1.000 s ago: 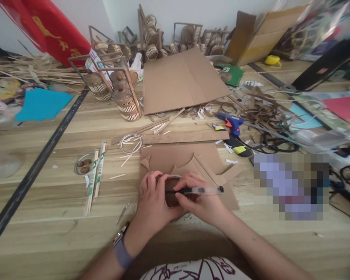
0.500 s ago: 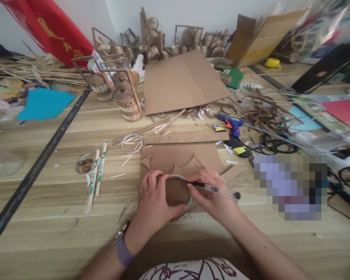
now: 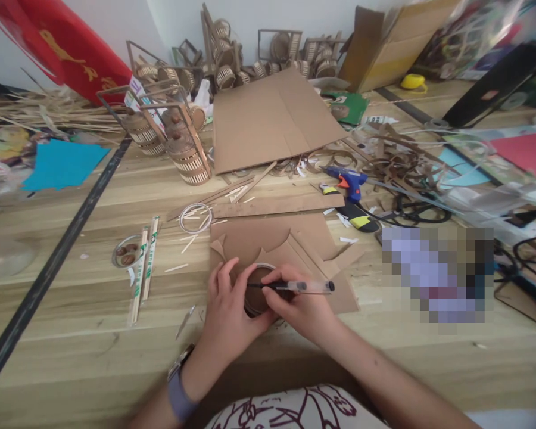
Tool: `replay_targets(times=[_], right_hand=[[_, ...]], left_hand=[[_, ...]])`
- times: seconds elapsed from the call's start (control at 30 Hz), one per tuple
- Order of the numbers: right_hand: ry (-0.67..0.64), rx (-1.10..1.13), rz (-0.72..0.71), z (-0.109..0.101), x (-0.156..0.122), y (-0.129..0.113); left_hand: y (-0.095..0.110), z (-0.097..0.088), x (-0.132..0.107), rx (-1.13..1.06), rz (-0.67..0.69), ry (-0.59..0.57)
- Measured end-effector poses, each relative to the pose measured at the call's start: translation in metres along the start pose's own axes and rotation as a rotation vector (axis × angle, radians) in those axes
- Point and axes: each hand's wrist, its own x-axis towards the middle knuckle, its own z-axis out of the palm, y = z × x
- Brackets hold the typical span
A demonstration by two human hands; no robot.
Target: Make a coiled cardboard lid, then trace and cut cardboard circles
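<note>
My left hand presses a round ring, like a tape roll, onto a cut sheet of brown cardboard on the wooden table. Its fingers curl around the ring's left side. My right hand grips a clear-barrelled black pen lying almost level, tip pointing left at the ring's inner edge. Both hands touch over the ring, and its lower part is hidden beneath them.
A blue glue gun and a yellow-black cutter lie right of the cardboard. A large flat cardboard sheet, woven bamboo models, chopstick packs, a wire ring and tangled strips crowd the far table.
The pen swung from the ring's upper right edge back across to its left inner side, the barrel levelling out. My left hand stayed on the ring. The view shifted slightly.
</note>
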Motion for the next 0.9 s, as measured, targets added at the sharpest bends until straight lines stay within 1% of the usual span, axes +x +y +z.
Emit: replay_targets(times=[0.17,0.33,0.47,0.57,0.7,0.9], right_hand=[[0.007,0.057,0.03,-0.0006,-0.0003,-0.002],[0.036,0.135,0.09,-0.0032,0.0011,-0.0013],[0.046,0.188,0.1,-0.0026,0.0009,0.0002],[0.077,0.235,0.112,-0.0007,-0.0011,0.0009],[0.135,0.312,0.149,-0.0001,-0.0021,0.0023],[0.163,0.363,0.194,-0.0038,0.0017,0.0038]], left_hand=[[-0.0002,-0.0015,-0.0007,-0.005,0.001,0.003],[-0.0015,-0.0011,-0.0009,0.016,0.003,-0.017],[-0.0024,0.0004,-0.0005,0.032,0.033,-0.017],[-0.0023,0.001,-0.001,0.039,0.037,-0.006],[-0.0011,0.0009,-0.0019,0.046,0.012,-0.013],[0.0013,0.0011,-0.002,0.037,-0.028,-0.031]])
